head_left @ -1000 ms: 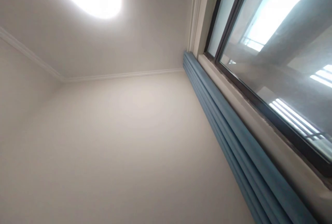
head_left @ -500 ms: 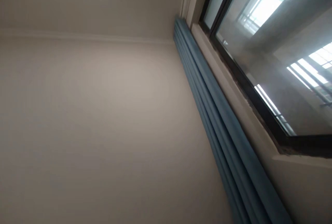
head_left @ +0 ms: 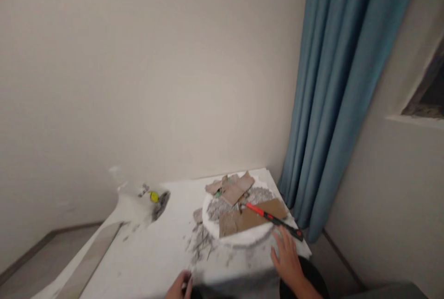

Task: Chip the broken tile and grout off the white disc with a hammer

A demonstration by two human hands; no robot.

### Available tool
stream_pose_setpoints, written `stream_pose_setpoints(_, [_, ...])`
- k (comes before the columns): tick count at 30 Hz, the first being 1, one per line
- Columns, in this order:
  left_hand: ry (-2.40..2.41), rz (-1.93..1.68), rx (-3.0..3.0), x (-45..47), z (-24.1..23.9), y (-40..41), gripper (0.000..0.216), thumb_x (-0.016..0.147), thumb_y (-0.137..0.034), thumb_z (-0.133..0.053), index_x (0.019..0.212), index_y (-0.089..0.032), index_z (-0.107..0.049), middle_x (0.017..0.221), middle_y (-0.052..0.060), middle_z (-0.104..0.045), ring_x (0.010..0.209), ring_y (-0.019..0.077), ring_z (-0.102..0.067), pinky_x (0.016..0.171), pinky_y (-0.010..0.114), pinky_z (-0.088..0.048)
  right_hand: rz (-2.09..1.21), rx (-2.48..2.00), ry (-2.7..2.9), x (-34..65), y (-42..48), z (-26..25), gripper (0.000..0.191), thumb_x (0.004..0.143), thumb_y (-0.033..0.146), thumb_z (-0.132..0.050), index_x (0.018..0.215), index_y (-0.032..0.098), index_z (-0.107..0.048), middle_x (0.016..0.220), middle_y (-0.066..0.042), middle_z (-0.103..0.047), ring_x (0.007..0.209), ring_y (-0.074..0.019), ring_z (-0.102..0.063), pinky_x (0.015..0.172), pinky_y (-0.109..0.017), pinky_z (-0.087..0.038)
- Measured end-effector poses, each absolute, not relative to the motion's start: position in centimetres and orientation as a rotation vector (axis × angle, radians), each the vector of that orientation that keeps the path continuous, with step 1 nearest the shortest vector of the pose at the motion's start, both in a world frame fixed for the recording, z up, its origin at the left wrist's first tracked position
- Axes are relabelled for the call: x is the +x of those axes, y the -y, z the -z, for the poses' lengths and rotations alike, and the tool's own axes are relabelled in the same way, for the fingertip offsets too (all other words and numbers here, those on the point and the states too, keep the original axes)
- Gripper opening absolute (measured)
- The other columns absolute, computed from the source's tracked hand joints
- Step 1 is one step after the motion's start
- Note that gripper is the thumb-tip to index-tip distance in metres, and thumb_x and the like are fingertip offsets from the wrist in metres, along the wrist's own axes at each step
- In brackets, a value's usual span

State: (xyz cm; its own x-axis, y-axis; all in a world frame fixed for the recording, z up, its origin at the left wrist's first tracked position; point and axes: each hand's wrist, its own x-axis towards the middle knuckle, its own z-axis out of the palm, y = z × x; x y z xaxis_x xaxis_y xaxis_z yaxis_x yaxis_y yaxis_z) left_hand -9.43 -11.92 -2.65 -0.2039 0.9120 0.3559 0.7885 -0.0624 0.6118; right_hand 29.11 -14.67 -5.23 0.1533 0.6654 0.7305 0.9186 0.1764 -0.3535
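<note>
1. Table [head_left: 145, 253]: white, grey debris scattered.
2. Round white disc [head_left: 255, 235]: on table, grey crumbly stuff on top.
3. Brown cardboard strip [head_left: 231, 225]: across disc.
4. Red-and-black tool [head_left: 263, 214]: lies over cardboard, handle just beyond fingertips of right grip [head_left: 288, 255] (contact unclear).
5. Right grip: wide, fingers spread.
6. Left grip [head_left: 179, 284]: curled, near edge, well apart from tool; can't tell if holding.

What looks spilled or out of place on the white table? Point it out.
Loose grey scraps lie strewn on the white table, just left of the round white piece. They look spilled because similar grey material sits inside its rim.
</note>
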Motion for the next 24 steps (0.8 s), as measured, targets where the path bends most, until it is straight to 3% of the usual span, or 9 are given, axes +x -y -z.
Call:
stream_pose_setpoints(1, [-1.977, -1.038, 1.867, -9.7, 3.1, 12.5, 0.011, 0.076, -0.034, -0.064, 0.086, -0.035, -0.069, 0.096, -0.003, -0.073, 0.088, 0.0261, -0.071, 0.069, 0.039, -0.059, 0.349, -1.624, 1.647, 29.6, 14.2, 5.2, 0.049, 0.085, 0.02, -0.055, 0.132, 0.031, -0.064, 0.136, -0.01, -0.058, 0.127, -0.0346, -0.054, 0.1, -0.056, -0.05])
stream_pose_setpoints(3, [-1.838, -1.019, 1.79, -9.7, 3.8, 13.1, 0.013, 0.077, -0.041, -0.059, 0.072, -0.031, -0.063, 0.079, 0.001, -0.071, 0.081, 0.0271, -0.071, 0.078, 0.044, -0.059, 0.289, -1.777, 1.755, 30.4, 12.9, 5.2, 0.048, 0.091, 0.021, -0.048, 0.138, 0.02, -0.059, 0.138, -0.016, -0.055, 0.133, -0.0343, -0.047, 0.109, -0.056, -0.04])
stream_pose_setpoints(7, [-1.768, -1.093, 1.765, -6.9, 2.9, 11.6, 0.024, 0.082, -0.049, -0.054, 0.076, -0.026, -0.06, 0.079, 0.003, -0.069, 0.081, 0.0242, -0.066, 0.082, 0.04, -0.055, 0.231, -1.931, 1.83, 31.2, 11.4, 5.1, 0.049, 0.096, 0.03, -0.043, 0.141, 0.013, -0.055, 0.132, -0.019, -0.057, 0.122, -0.0325, -0.05, 0.106, -0.049, -0.039])
stream_pose_setpoints(13, [-1.625, -1.187, 1.788, -0.8, 0.7, 6.3, 0.021, 0.088, -0.041, -0.053, 0.084, -0.022, -0.061, 0.085, 0.004, -0.07, 0.081, 0.019, -0.064, 0.081, 0.033, -0.05, 0.265, -2.002, 1.786, 31.3, 12.3, 4.9, 0.05, 0.096, 0.033, -0.044, 0.141, 0.015, -0.053, 0.135, -0.018, -0.054, 0.122, -0.0321, -0.048, 0.108, -0.048, -0.031])
stream_pose_setpoints(19, [-1.691, -1.011, 1.799, 0.5, 2.0, 3.4, 0.015, 0.084, -0.032, -0.059, 0.074, -0.02, -0.058, 0.074, 0.003, -0.067, 0.073, 0.0188, -0.061, 0.074, 0.032, -0.047, 0.241, -2.034, 1.786, 32.6, 12.9, 5.3, 0.051, 0.094, 0.033, -0.047, 0.141, 0.015, -0.053, 0.137, -0.017, -0.055, 0.12, -0.0322, -0.05, 0.108, -0.048, -0.03])
stream_pose_setpoints(24, [-1.659, -1.107, 1.667, 0.6, 3.0, 3.1, 0.015, 0.086, -0.033, -0.057, 0.078, -0.02, -0.06, 0.078, 0.004, -0.07, 0.075, 0.0185, -0.063, 0.075, 0.031, -0.048, 0.242, -2.016, 1.839, 33.2, 13.3, 5.4, 0.051, 0.094, 0.032, -0.047, 0.141, 0.013, -0.053, 0.137, -0.018, -0.054, 0.12, -0.0324, -0.049, 0.106, -0.047, -0.032])
